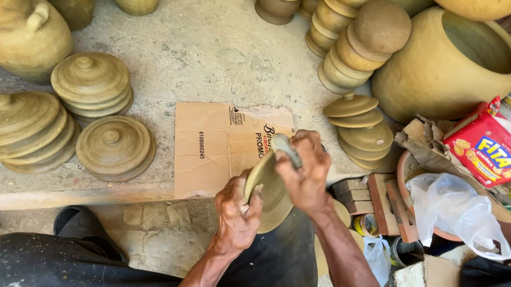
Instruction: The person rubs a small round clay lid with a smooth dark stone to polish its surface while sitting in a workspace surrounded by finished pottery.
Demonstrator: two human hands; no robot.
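Left hand point(238, 208) gripping clay lid point(269, 191), right hand point(304, 170) pinching scraper point(286, 149), cardboard point(222, 146) behind

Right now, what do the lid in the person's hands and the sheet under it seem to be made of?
The lid looks like unfired clay: dull, matt, olive-tan, unglazed, like the stacked lids nearby. The sheet looks like brown cardboard: flat, creased, printed.

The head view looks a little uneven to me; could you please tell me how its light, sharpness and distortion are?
Head view: soft daylight, no harsh glare, brightest on the concrete floor; the dark trousers at the bottom lose detail; the left hand, right hand and clay lid are fairly sharp; wide-lens bending shows on the jug at the left edge.
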